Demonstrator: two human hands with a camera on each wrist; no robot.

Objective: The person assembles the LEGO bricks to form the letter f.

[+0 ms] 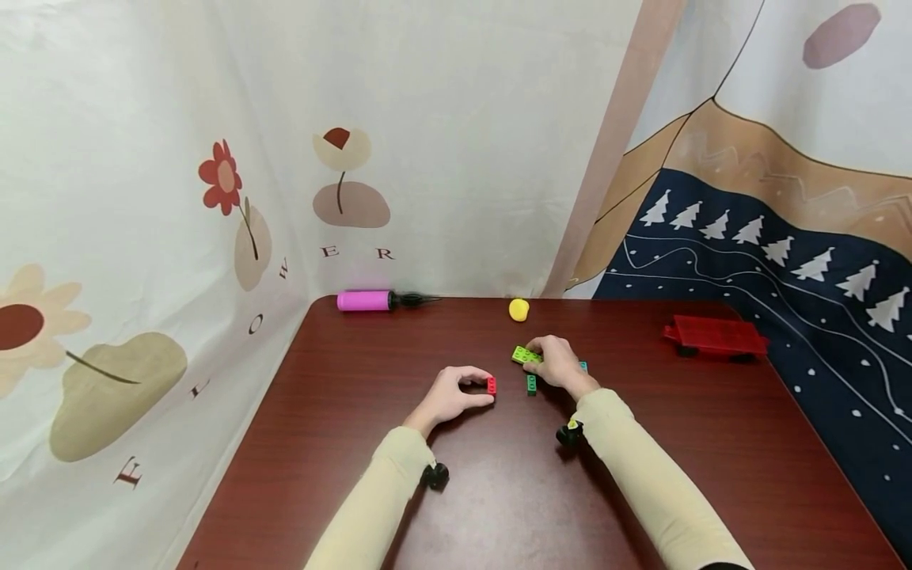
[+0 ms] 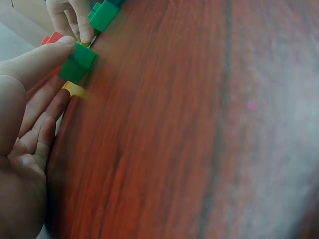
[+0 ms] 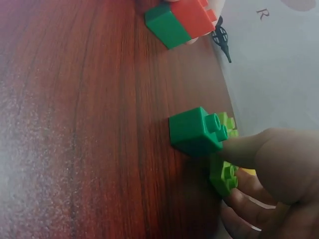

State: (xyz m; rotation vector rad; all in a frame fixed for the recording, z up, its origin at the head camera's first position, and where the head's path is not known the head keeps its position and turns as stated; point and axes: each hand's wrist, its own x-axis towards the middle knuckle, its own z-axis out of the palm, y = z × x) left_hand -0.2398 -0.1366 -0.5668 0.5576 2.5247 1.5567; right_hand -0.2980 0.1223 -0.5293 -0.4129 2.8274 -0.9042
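Observation:
My left hand [image 1: 447, 394] pinches a red toy brick [image 1: 492, 385] between thumb and fingers. The right wrist view shows a green brick [image 3: 168, 27] joined beneath the red one. To the right and farther back, my right hand [image 1: 558, 362] grips the near right end of a lime green studded brick [image 1: 525, 355], thumb on one side and fingers on the other. A darker green brick [image 1: 531, 385] stands on the table just in front of that hand, close to its thumb. Mostly hidden behind the right hand is a teal brick [image 1: 583, 366].
Along the back edge of the brown table [image 1: 499, 499] lie a pink hand pump [image 1: 365, 301] with a black nozzle and a small yellow object [image 1: 518, 309]. A red toy wagon base [image 1: 716, 336] stands at the back right. Printed curtains [image 1: 463, 158] hang behind the table.

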